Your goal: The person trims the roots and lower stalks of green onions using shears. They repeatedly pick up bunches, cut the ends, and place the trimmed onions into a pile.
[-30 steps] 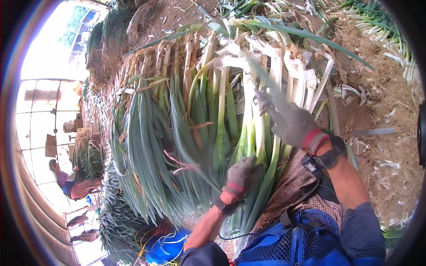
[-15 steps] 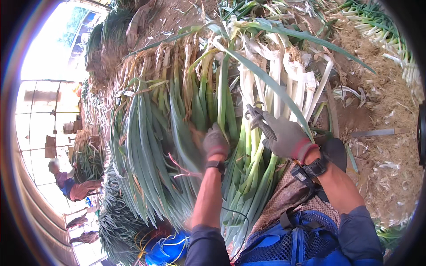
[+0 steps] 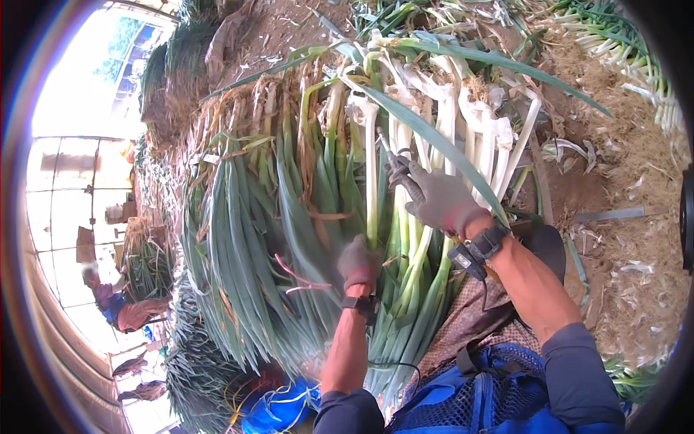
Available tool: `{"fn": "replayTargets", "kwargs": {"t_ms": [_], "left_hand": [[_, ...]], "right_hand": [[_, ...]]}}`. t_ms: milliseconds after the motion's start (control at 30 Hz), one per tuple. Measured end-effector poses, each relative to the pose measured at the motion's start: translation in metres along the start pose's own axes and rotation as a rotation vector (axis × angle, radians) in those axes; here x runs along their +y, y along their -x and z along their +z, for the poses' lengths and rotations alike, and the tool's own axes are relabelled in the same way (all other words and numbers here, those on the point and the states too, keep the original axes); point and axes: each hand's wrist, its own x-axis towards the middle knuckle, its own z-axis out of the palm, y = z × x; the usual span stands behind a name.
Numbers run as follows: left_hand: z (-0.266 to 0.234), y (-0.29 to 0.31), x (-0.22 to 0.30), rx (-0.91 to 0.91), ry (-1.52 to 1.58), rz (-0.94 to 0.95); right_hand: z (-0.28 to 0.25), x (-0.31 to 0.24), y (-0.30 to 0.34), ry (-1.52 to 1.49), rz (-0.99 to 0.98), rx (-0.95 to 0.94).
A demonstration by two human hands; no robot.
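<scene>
My left hand [image 3: 359, 260], in a grey-brown glove, is closed round the green part of a long green onion. The white stalk [image 3: 371, 181] of that onion points away from me, with pale loose skin at its far end. To its right is my gloved right hand [image 3: 439, 197], fingers curled round a slim grey thing with a thin tip beside the stalk; I cannot make out its kind. Beyond and under this hand lie several white-stemmed onions [image 3: 450, 130]. Left of my left hand spreads a thick pile of unpeeled green onions [image 3: 242, 239] with brown, dry outer skins.
One long loose leaf [image 3: 441, 137] slants across the white stems. A flat metal strip [image 3: 611, 215] lies on the straw-strewn ground at right, and more onions [image 3: 614, 43] lie far right. A blue bundle [image 3: 278, 405] sits near left; another person [image 3: 123, 304] is at far left.
My left hand has shifted slightly toward me and right. My right hand has moved left, closer to the stalk. A bare white stalk now shows where a greener one was.
</scene>
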Motion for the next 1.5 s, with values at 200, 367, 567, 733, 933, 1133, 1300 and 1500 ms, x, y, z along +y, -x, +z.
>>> {"fn": "replayTargets", "kwargs": {"t_ms": [200,367,567,733,933,1133,1300,1500], "left_hand": [[0.002,0.011,0.001,-0.029,-0.023,0.037],[-0.007,0.02,0.009,-0.096,-0.029,0.047],[-0.024,0.03,0.014,-0.364,0.07,0.22],[-0.036,-0.031,-0.011,0.14,0.137,0.128],[-0.025,-0.089,-0.018,0.183,-0.255,-0.055],[-0.033,-0.088,-0.023,0.004,-0.061,0.003],[-0.003,-0.005,-0.018,-0.016,0.189,-0.04],[-0.063,-0.032,-0.058,0.745,-0.219,0.06]], "right_hand": [[0.003,0.006,-0.007,0.005,0.019,0.021],[-0.01,0.004,0.008,-0.059,0.029,-0.061],[-0.005,0.013,0.033,-0.032,-0.08,-0.229],[0.01,0.015,0.04,-0.05,-0.101,-0.084],[0.016,0.003,0.061,-0.034,-0.091,-0.251],[0.005,0.0,0.059,-0.034,-0.076,-0.352],[0.004,0.005,0.06,-0.109,-0.11,-0.21],[0.007,0.009,0.063,-0.127,-0.114,-0.146]]}}
